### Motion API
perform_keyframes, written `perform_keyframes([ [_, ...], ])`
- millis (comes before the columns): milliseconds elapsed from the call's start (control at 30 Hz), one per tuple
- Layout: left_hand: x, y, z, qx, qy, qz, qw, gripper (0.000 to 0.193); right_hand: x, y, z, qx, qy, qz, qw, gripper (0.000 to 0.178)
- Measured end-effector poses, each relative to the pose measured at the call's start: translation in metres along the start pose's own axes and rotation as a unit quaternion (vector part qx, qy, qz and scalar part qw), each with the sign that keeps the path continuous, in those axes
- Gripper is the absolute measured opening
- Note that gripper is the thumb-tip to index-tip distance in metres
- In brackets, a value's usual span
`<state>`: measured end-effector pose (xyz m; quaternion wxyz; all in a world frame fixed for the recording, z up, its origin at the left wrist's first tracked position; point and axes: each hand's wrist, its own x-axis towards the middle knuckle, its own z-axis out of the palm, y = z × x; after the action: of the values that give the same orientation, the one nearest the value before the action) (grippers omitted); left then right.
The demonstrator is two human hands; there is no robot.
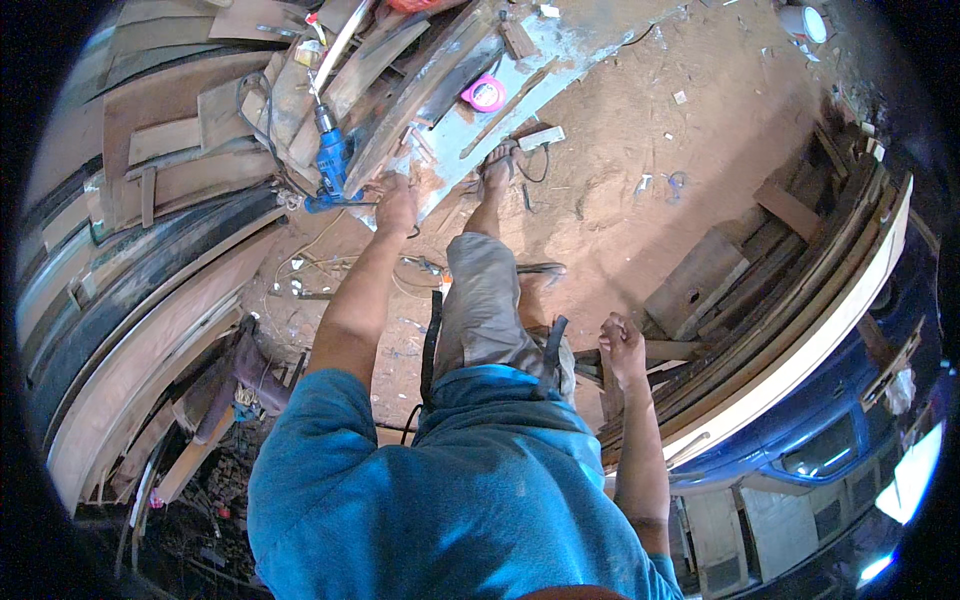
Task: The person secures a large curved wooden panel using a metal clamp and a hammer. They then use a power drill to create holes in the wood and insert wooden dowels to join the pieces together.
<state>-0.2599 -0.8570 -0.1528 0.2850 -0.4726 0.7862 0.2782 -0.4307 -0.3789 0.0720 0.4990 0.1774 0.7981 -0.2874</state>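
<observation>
My left hand (397, 203) reaches forward to the near end of a long wooden board (425, 75) lying on a worn, pale work surface (535, 85). Its fingers are too small and unclear to read. Close beside it on the left is a blue power drill (332, 158) with a long bit pointing away from me. A dark, thin piece runs from the drill's base to my left hand; I cannot tell whether I grip it. At my right side, my right hand (624, 352) hangs in the air with curled fingers, nothing visible in it.
A pink tape measure (484, 94) rests on the work surface. Stacked boards (160, 140) fill the left; more planks (790, 330) lean at the right, beside a blue vehicle (800, 440). Cords and scraps litter the dirt floor (610, 190). A white bucket (806, 24) stands far right.
</observation>
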Motion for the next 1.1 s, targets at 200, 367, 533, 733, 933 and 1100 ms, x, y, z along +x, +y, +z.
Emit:
perform_keyframes([
  [200,-0.017,0.044,-0.022,-0.515,-0.128,-0.009,0.848,0.026,-0.011,0.005,0.005,-0.026,0.018,-0.028,0.999,0.043],
  [367,-0.116,0.161,-0.084,-0.645,-0.35,-0.004,0.679,0.014,-0.044,-0.066,0.018,0.096,0.001,-0.072,0.993,0.047],
  [533,-0.222,0.282,-0.11,-0.533,-0.501,0.082,0.677,0.021,-0.088,-0.129,0.003,0.308,0.031,-0.157,0.938,0.045],
  [733,-0.326,0.382,-0.075,-0.363,-0.589,0.266,0.672,0.027,-0.146,-0.085,-0.068,0.437,0.188,-0.271,0.837,0.033],
  [933,-0.418,0.455,-0.008,-0.369,-0.706,0.17,0.58,0.06,-0.197,0.039,-0.133,0.554,0.308,-0.237,0.736,0.031],
  [1100,-0.519,0.506,0.074,-0.325,-0.751,0.107,0.564,0.07,-0.223,0.148,-0.165,0.635,0.365,-0.256,0.631,0.029],
])
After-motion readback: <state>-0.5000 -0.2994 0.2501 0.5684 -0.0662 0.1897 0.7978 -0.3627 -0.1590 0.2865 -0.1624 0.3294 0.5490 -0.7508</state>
